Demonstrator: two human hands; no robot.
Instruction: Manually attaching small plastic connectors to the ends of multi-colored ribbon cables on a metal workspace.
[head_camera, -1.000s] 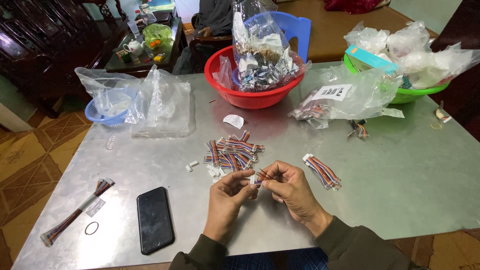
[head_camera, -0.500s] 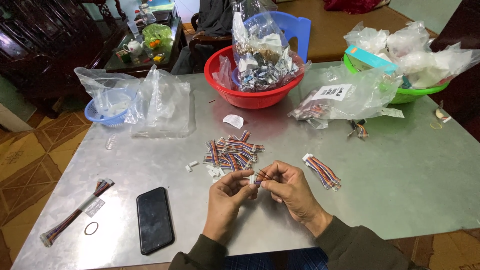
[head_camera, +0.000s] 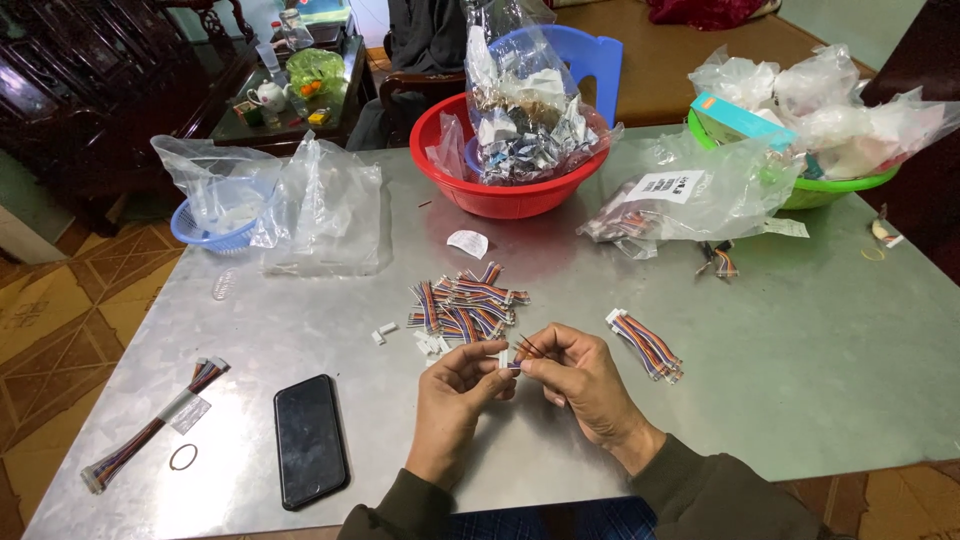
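Holding a short multicoloured wire lead (head_camera: 520, 352) with its small white plastic connector between both sets of fingertips, left hand (head_camera: 455, 395) and right hand (head_camera: 580, 375) pinch it just above the grey metal counter (head_camera: 780, 350). Step judged: seating the fine wires in the connector; needs steady alignment. A loose pile of finished leads (head_camera: 465, 305) lies just beyond, and a flat striped bundle (head_camera: 645, 343) lies beside the right hand.

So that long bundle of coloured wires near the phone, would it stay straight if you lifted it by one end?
Probably not. The long wire bundle is thin, lies slightly bent on the table, and has a wrap only near one end, so it would likely droop. It looks light for its length. A push would probably slide it across the smooth metal top rather than roll it.
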